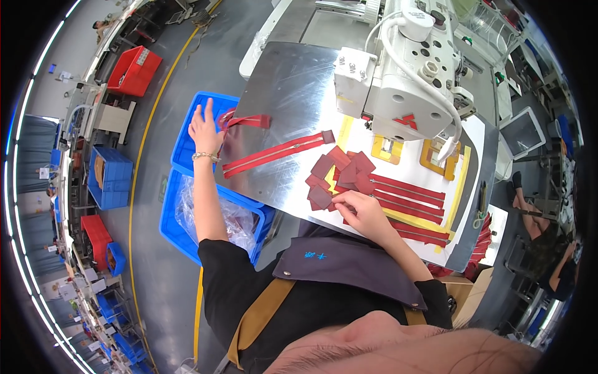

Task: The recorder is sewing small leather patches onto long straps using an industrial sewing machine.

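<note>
My left hand (206, 133) is stretched out at the left edge of the metal table, over a blue bin, its fingers spread and nothing in them. Beside it, a red zipper strip (252, 121) hangs over the table edge. Another red zipper (280, 153) with a dark square end lies slantwise on the metal. My right hand (363, 214) pinches at the edge of a loose heap of dark red square patches (355, 171); its fingertips close on one patch (321, 197). Several red zippers (408, 201) lie in rows beyond that hand, partly covered by the heap.
A white sewing machine head (408, 81) overhangs the table (274, 81). Yellow frames (441, 158) sit beneath it. Blue bins (184, 146) stand at the left, the lower one holding clear plastic (215, 215). More red zippers (483, 240) hang at the table's right edge.
</note>
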A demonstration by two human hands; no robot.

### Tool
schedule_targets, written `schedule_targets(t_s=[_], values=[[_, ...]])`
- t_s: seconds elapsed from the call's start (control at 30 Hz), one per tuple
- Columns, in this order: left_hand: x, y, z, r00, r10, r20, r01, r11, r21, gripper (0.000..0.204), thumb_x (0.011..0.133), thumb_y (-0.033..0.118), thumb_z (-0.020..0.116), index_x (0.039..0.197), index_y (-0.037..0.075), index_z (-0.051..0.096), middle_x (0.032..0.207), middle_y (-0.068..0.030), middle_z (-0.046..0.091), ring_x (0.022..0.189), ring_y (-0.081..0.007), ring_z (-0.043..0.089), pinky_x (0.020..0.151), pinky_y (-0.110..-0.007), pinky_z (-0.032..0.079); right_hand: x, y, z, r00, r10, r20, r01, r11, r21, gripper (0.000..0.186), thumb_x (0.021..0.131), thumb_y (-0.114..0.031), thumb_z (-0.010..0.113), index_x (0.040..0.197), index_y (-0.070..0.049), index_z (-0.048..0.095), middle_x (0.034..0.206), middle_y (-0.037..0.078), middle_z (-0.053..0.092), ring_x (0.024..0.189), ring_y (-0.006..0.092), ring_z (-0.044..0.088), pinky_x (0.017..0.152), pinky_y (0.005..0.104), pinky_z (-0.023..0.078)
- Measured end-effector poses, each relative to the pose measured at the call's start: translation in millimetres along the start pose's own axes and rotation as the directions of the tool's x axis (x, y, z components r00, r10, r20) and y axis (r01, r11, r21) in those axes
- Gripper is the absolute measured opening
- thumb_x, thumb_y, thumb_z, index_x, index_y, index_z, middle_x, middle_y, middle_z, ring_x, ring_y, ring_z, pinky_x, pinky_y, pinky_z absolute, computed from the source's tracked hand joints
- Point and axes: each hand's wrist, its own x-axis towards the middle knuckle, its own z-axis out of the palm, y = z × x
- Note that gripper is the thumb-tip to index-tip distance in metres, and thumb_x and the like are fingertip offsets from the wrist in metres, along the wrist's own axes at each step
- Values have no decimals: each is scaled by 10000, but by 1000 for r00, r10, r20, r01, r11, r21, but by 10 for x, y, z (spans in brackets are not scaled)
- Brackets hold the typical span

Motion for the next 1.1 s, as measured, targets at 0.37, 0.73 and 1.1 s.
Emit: schedule_targets(t_s=[0.37,0.73,1.1], values=[[-427,608,-390,853,417,314,-192,811,-553,706,681,193,781,1333,180,511,1303,-85,509,1235,-287,442,1002,-416,317,9,127,-130,971,-216,-107,158,905,-394,107,803,-72,661,906,-47,644,928,68,657,800,245,629,708,347,482],[-853,1431,-287,826,545,145,-360,707,-609,454,738,259,723,1165,152,613,1130,-49,570,1069,-241,521,896,-396,355,-182,273,-224,950,-244,-195,108,842,-528,195,766,-85,694,945,-29,643,1052,115,626,915,278,605,792,376,461],[-1003,1617,-485,477,803,357,-345,545,-765,717,513,296,865,1183,233,617,1174,-16,485,1088,-232,455,944,-398,319,-707,312,-354,983,-180,-30,123,774,-621,461,737,-327,751,1107,-90,614,1220,88,545,1075,248,536,937,422,364]])
